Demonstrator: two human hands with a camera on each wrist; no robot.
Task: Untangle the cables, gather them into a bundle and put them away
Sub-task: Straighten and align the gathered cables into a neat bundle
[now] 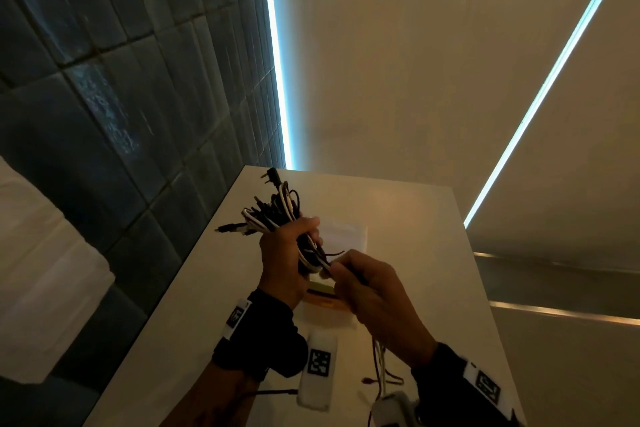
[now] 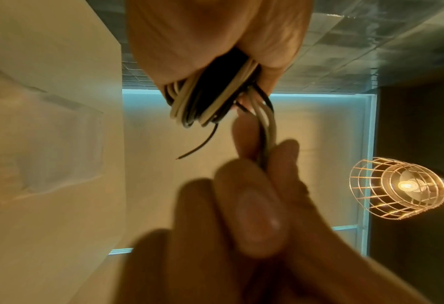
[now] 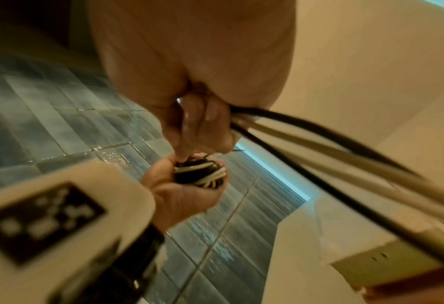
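Observation:
A coiled bundle of black and white cables (image 1: 273, 211) is held up over the white table (image 1: 415, 218). My left hand (image 1: 294, 246) grips the bundle round its middle, with plug ends sticking out past the fingers. In the left wrist view the coil (image 2: 205, 98) sits in the palm. My right hand (image 1: 346, 269), just right of the bundle, pinches a few loose black and white strands (image 2: 266, 127) coming off it. Their tails (image 3: 319, 148) run back under the right wrist and hang toward the table's near edge (image 1: 381, 364).
A clear plastic bag (image 1: 346, 232) lies flat on the table beyond the hands. A small yellowish box (image 1: 322, 291) sits under them. Dark tiled wall (image 1: 121, 97) runs along the table's left side. A caged lamp (image 2: 397, 189) glows overhead.

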